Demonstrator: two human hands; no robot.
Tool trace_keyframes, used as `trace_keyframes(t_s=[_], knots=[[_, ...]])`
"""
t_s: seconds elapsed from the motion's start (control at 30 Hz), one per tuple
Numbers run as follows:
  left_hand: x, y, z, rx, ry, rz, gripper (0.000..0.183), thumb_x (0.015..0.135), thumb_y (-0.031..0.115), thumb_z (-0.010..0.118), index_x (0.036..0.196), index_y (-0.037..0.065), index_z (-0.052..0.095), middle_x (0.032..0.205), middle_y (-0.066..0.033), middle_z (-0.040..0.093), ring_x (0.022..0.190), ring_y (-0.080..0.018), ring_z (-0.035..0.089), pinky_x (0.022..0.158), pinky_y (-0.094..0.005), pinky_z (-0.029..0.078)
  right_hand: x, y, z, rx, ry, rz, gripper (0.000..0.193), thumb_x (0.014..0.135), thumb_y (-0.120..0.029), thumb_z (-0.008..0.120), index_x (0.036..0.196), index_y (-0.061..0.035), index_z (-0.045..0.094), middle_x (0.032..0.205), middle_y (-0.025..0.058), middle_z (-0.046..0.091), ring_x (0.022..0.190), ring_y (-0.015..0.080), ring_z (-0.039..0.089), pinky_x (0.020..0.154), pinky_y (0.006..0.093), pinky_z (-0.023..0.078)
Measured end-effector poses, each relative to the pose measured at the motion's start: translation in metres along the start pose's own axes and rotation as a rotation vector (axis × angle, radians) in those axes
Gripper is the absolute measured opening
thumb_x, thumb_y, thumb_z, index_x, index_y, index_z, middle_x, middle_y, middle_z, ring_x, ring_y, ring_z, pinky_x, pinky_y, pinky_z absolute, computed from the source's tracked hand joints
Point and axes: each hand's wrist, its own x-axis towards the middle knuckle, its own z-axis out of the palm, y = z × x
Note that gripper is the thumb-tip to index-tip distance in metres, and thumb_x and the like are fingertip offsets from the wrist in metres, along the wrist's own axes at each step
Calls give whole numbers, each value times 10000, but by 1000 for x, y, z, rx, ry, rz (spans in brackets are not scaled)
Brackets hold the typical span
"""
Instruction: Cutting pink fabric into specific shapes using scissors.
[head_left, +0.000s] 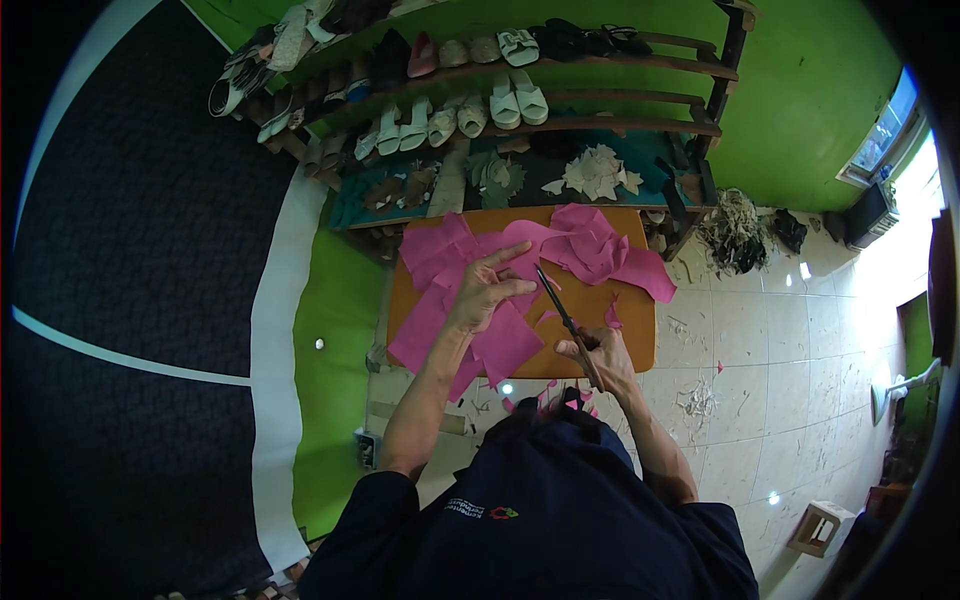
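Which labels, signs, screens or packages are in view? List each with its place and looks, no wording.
Printed logo: on the dark navy shirt at the lower middle, a short line of white lettering beside a small red and green emblem.
Small box: on the floor beside the green wall, left of the left forearm; whitish, too small to tell more.
No screens or signs show.

Scissors (566, 318) handles hidden inside right hand (600, 360) grip; pink sheet (505, 345) partly under left hand (485, 290).

Bright window (885, 135) glare right, dark left, edges bent
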Motion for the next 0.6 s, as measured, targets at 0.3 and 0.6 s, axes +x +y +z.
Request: trace_keyframes(t_s=[0.3, 0.6], knots=[[2, 7, -3, 23, -25, -50, 580, 794, -100, 705, 1344, 33, 579, 1083, -109, 714, 864, -139, 709, 842, -272, 586, 3, 13, 5, 35, -46, -14, 679, 775, -598, 772, 587, 16, 552, 479, 34, 393, 481, 146, 400, 494, 381, 335], [-1, 1, -4, 85, -57, -54, 624, 771, -107, 700, 1360, 60, 578, 1159, -74, 688, 830, -124, 700, 808, -267, 581, 5, 3, 3, 1, -57, -22, 700, 781, -630, 747, 597, 9, 532, 495, 50, 399, 500, 174, 403, 518, 397, 353]])
